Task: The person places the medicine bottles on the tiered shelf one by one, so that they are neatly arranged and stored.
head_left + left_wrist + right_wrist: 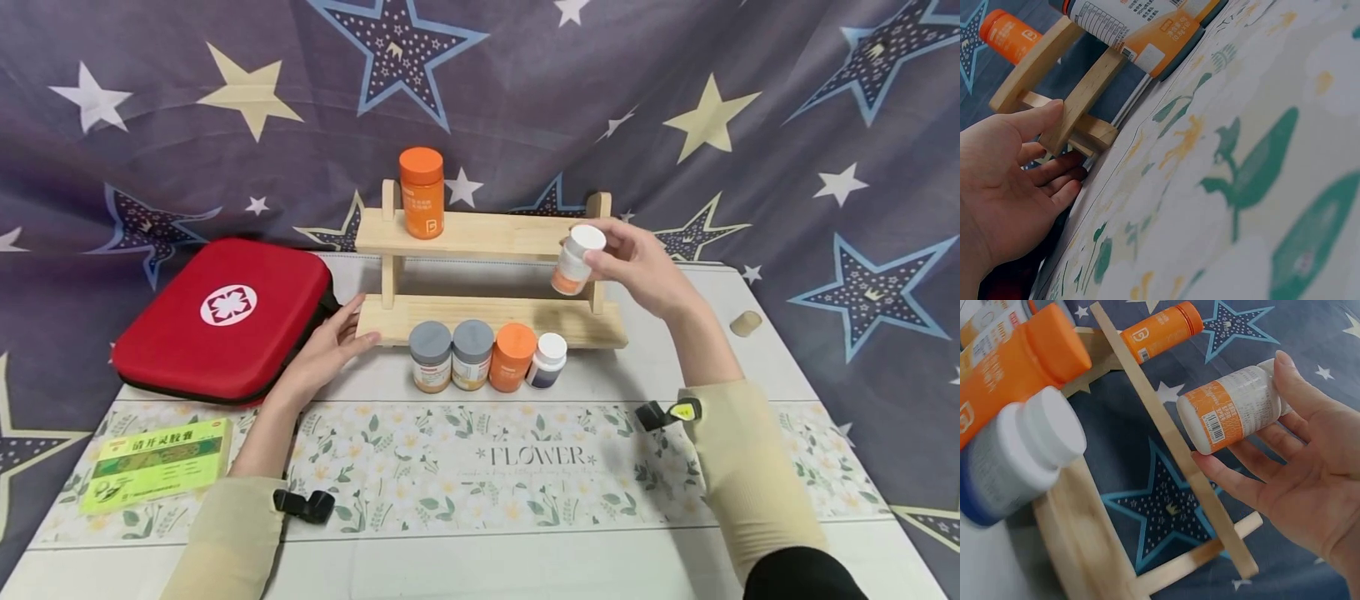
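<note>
My right hand [637, 258] holds a white pill bottle [574, 265] with an orange label band, tilted, in front of the upper tier's right end. Thumb and fingers pinch it near its cap in the right wrist view, where the bottle [1229, 409] is apart from the rack's upper board. My left hand [322, 354] grips the left end of the two-tier wooden rack [491, 312], its thumb on the lower board [1079, 103]. An orange bottle [423, 196] stands on the upper tier's left. Before the rack, two grey-capped jars [452, 357], an orange bottle [513, 358] and a white bottle [547, 362] stand in a row.
A red first-aid case [225, 317] lies left of the rack, behind my left forearm. A green medicine box [157, 465] is at the front left. A small cork-like cylinder [746, 323] lies at the right. A starred cloth [525, 100] hangs behind the table.
</note>
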`<state>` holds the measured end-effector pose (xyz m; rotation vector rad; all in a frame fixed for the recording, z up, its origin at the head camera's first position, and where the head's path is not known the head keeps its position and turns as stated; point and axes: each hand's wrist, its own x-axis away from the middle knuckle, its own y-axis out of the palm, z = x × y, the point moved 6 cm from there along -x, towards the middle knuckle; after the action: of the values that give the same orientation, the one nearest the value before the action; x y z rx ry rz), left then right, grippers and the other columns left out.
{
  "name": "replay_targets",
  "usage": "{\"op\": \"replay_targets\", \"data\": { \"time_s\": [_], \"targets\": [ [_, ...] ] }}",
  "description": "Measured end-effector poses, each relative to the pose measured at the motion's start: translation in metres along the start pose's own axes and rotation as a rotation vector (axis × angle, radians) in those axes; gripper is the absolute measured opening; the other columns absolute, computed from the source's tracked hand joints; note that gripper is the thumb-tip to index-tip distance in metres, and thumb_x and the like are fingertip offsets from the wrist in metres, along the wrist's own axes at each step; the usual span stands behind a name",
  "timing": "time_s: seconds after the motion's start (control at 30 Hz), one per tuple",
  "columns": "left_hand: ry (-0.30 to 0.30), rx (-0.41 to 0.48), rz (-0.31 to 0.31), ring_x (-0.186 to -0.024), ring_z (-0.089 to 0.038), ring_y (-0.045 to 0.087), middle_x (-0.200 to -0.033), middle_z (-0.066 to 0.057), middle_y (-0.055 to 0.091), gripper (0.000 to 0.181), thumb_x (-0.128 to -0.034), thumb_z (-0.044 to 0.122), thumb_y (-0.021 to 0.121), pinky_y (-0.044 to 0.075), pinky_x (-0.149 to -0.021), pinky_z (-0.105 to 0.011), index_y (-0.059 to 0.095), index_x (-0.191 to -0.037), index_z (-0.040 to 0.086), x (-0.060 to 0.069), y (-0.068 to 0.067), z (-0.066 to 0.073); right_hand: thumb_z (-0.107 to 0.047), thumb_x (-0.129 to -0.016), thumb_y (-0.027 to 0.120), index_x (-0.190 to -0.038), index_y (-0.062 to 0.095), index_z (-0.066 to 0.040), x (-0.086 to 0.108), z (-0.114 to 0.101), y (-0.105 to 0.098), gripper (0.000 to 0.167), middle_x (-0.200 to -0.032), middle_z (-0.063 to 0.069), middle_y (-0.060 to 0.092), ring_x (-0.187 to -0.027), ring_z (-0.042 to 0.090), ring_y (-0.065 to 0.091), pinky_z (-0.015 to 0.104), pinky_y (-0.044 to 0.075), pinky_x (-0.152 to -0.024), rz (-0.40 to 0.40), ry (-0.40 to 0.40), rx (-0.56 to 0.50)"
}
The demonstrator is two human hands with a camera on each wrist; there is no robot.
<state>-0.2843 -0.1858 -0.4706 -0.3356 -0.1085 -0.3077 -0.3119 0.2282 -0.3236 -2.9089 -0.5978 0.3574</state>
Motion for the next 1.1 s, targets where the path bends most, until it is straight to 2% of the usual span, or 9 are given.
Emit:
{"op": "replay_targets", "data": {
  "time_s": [0.1,0.3,0.53,0.83,1.1],
  "targets": [
    [-0.002,0.0,0.0,-0.158,-0.032,0.025,-0.167,-0.019,0.03,0.09,-0.1008,0.034,0.067,0.02,-0.131,-0.05,0.008,-0.168,0.023,0.0,-0.001,0.0,-0.003,-0.101,0.062,-0.13,0.063,-0.007,-0.015,-0.006,0.005,0.03,-0.115,-0.001,0.074,-0.102,0.01,0.07,0.026,0.063,-0.084,-0.01,0.001,-0.043],
    [-0.007,0.001,-0.002,-0.158,-0.032,0.025,-0.167,-0.019,0.03,0.09,-0.1011,0.034,0.067,0.02,-0.131,-0.05,0.008,-0.168,0.022,0.001,0.0,0.001,-0.008,-0.1,0.064,-0.129,0.063,-0.008,-0.041,-0.014,0.012,0.029,-0.109,0.0,0.071,-0.097,0.011,0.068,0.027,0.063,-0.08,0.011,0.021,-0.023],
    [-0.005,0.003,0.001,-0.158,-0.031,0.027,-0.166,-0.019,0.031,0.089,-0.1011,0.032,0.067,0.021,-0.13,-0.05,0.009,-0.168,0.022,0.001,0.001,0.002,-0.011,-0.101,0.065,-0.131,0.063,-0.011,-0.066,-0.017,0.017,0.03,-0.113,0.003,0.069,-0.102,0.015,0.065,0.032,0.063,-0.083,0.023,0.045,-0.018],
    [-0.004,-0.001,0.002,-0.158,-0.031,0.027,-0.166,-0.019,0.032,0.089,-0.101,0.033,0.067,0.022,-0.13,-0.05,0.009,-0.168,0.022,0.0,0.001,0.002,-0.014,-0.1,0.066,-0.132,0.063,-0.013,-0.088,-0.013,0.021,0.032,-0.111,0.004,0.067,-0.104,0.017,0.064,0.03,0.062,-0.084,0.042,0.101,-0.024],
    [-0.007,0.001,0.003,-0.158,-0.03,0.027,-0.167,-0.018,0.031,0.089,-0.1009,0.033,0.067,0.022,-0.13,-0.05,0.009,-0.168,0.023,0.0,0.001,0.002,-0.012,-0.101,0.064,-0.135,0.061,-0.012,-0.104,-0.006,0.029,0.034,-0.117,0.003,0.066,-0.11,0.016,0.062,0.031,0.062,-0.088,0.013,0.118,-0.038]
  ]
}}
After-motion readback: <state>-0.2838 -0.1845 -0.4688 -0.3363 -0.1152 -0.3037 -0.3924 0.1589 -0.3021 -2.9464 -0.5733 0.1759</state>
